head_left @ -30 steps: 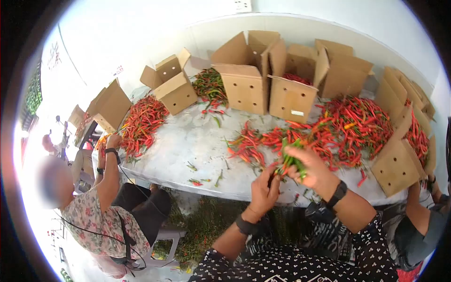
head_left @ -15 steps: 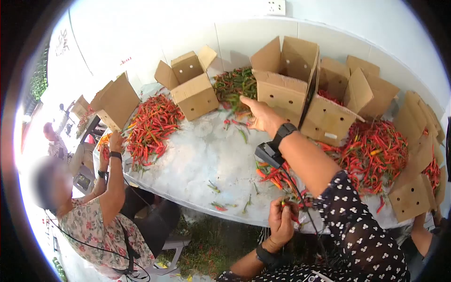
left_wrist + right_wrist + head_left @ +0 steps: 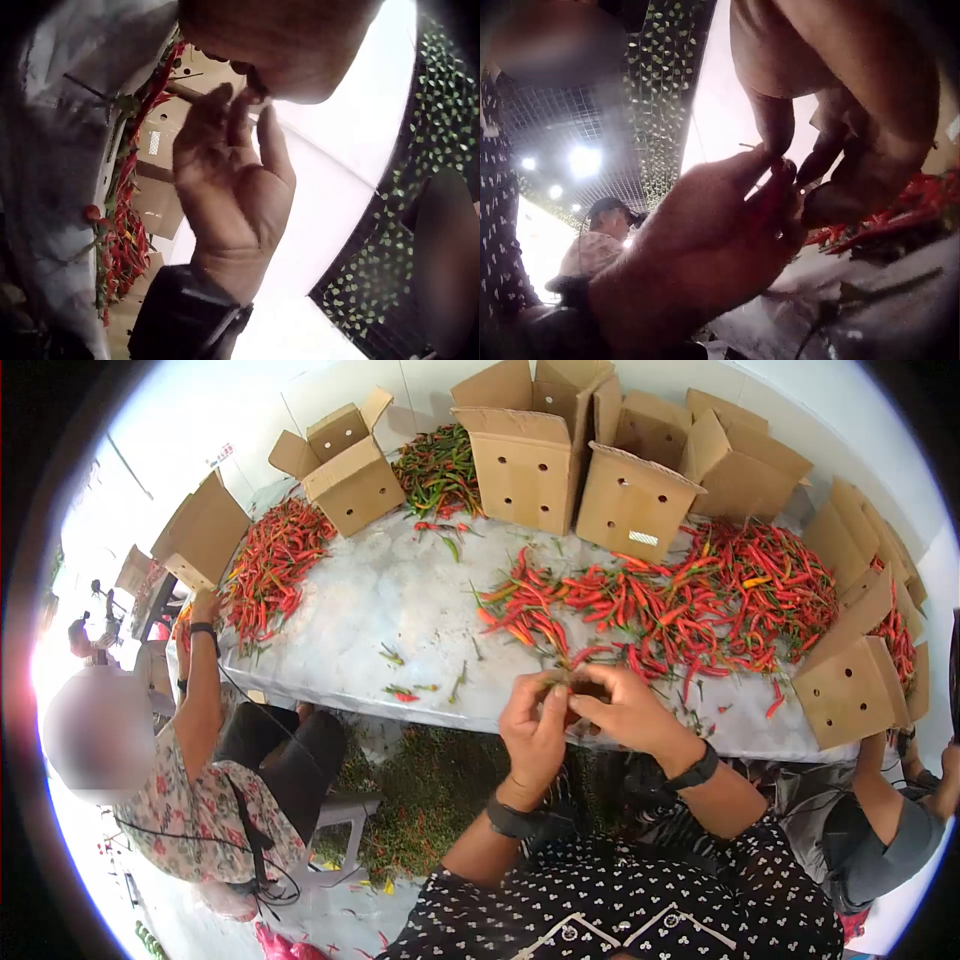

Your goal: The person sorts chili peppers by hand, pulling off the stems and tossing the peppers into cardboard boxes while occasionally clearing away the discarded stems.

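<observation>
Pointing their long axes variously, red chillies (image 3: 640,602) lie near the fingers (image 3: 522,700).

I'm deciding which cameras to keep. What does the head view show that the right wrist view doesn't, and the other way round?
Only the head view: the green chili pile and the litter on the floor.
Only the right wrist view: the gridded ceiling and its bright lights.
Both: the left hand, the right hand, red chilies, the table and, it seems, the neighbour.
</observation>
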A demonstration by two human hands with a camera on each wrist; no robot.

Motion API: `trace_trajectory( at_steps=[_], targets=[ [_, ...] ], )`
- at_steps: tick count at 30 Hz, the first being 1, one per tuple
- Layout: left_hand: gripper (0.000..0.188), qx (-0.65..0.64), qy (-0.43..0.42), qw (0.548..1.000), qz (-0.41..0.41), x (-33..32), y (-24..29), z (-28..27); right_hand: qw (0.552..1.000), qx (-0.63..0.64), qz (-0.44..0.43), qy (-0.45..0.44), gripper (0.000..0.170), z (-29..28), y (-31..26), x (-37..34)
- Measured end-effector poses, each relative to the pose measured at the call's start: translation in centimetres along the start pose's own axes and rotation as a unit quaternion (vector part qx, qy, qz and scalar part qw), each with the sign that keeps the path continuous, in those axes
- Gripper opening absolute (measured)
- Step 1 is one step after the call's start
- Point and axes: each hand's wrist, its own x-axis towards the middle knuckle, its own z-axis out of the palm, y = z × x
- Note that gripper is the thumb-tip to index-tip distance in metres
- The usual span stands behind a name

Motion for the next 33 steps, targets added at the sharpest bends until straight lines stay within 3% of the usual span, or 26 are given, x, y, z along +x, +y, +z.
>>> trace_trajectory(
  at_steps=[3, 5, 6, 7, 9, 10, 11, 13, 15, 16, 17, 18, 19, 21, 25, 29, 32, 33],
  targets=[
    [0.009, 0.053, 0.012, 0.998, 0.004, -0.4, 0.9, 0.2, 0.996, 0.026, 0.076, -0.039, 0.021, -0.6, -0.4, -0.6],
    [0.007, 0.212, -0.005, 0.971, 0.114, 0.0, 1.6, 0.2, 0.995, 0.063, 0.056, -0.052, 0.021, -0.9, 0.7, -0.7],
    [0.008, 0.212, -0.010, 0.975, 0.060, 0.0, 1.8, 0.3, 0.998, 0.042, -0.003, -0.047, 0.020, -1.2, 1.4, -0.5],
    [0.008, 0.221, -0.010, 0.974, 0.058, 0.1, 2.0, 0.4, 0.997, 0.024, -0.061, -0.038, 0.019, -1.4, 2.1, -0.5],
    [0.013, 0.045, -0.043, 0.976, -0.208, 0.4, 2.1, 1.0, 0.996, 0.041, -0.079, -0.028, 0.017, -2.2, 2.6, -0.6],
    [0.017, -0.046, -0.044, 0.971, -0.231, 0.7, 1.6, 1.4, 0.995, 0.056, -0.067, -0.049, 0.017, -2.9, 2.1, -0.8],
    [0.017, -0.038, -0.045, 0.970, -0.237, 0.7, 1.7, 1.8, 0.994, 0.070, -0.056, -0.069, 0.016, -3.5, 1.7, -1.0],
    [0.015, -0.187, -0.091, 0.930, -0.302, 0.9, 2.8, 2.7, 0.988, 0.121, -0.037, -0.093, 0.015, -4.8, 1.4, -1.3],
    [0.021, -0.174, -0.113, 0.933, -0.293, 1.5, 3.1, 1.5, 0.961, 0.262, -0.050, -0.073, 0.015, -6.4, 1.1, -1.5],
    [0.022, 0.032, -0.199, 0.944, -0.260, 2.3, 3.0, 0.0, 0.933, 0.355, -0.034, -0.054, 0.014, -6.7, 0.5, -1.7],
    [0.023, 0.237, -0.274, 0.907, -0.214, 2.9, 3.0, -1.0, 0.932, 0.357, -0.037, -0.052, 0.014, -7.1, 0.9, -1.5],
    [0.018, 0.394, -0.251, 0.869, -0.160, 3.4, 4.2, -0.7, 0.894, 0.444, -0.028, -0.043, 0.014, -7.6, 1.5, -1.1],
    [0.018, 0.396, -0.252, 0.869, -0.158, 4.1, 4.1, -1.0, 0.849, 0.527, -0.019, -0.035, 0.013, -7.8, 2.0, -0.7],
    [0.017, 0.544, -0.163, 0.818, 0.090, 6.0, 3.9, -1.9, 0.837, 0.548, 0.008, 0.003, 0.012, -7.9, 2.7, -0.5],
    [0.019, 0.564, -0.136, 0.809, 0.095, 10.2, 3.8, -2.6, 0.838, 0.544, 0.025, 0.002, 0.013, -8.1, 2.4, -0.6],
    [0.026, 0.590, -0.167, 0.774, 0.160, 13.2, 1.9, -3.9, 0.833, 0.553, 0.029, -0.007, 0.014, -8.2, 3.1, -0.3],
    [0.022, 0.671, -0.221, 0.694, 0.137, 14.3, 0.6, -4.5, 0.843, 0.534, 0.051, 0.024, 0.012, -8.2, 2.9, -0.4],
    [0.022, 0.671, -0.220, 0.695, 0.136, 14.2, 0.6, -4.5, 0.846, 0.527, 0.069, 0.040, 0.012, -8.4, 3.0, -0.4]
  ],
)
